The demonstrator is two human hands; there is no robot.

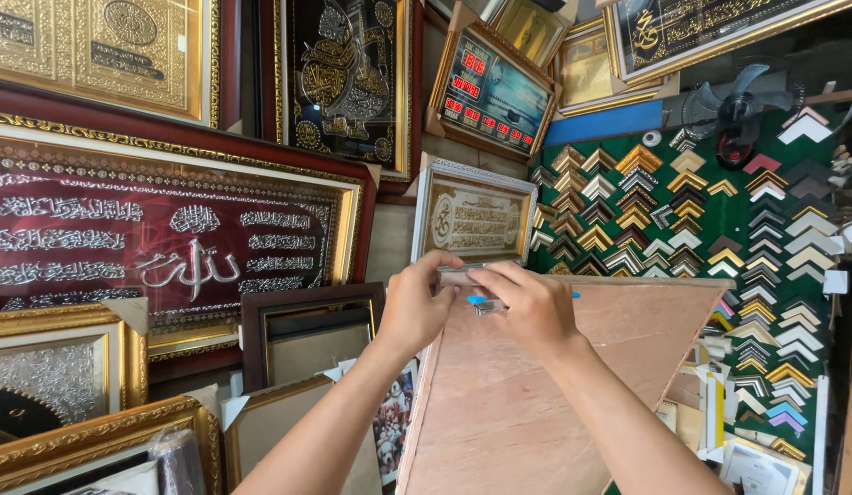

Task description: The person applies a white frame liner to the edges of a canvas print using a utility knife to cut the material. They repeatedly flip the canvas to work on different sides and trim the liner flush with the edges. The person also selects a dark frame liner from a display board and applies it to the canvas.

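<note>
Both pinching, left hand (415, 307) and right hand (528, 307), possibly a blue-tipped metal tool (482, 302); best kept flush to plywood backing board (527, 403) top edge.

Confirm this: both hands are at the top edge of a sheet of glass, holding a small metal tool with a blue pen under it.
Not glass. The head view shows the left hand and right hand at the top edge of a plywood board. The rest stands: they hold a small metal tool with a blue pen under it.

Two bare forearms, no sleeves in view, left hand (415, 310), right hand (534, 312), no rings or watch seen
</note>
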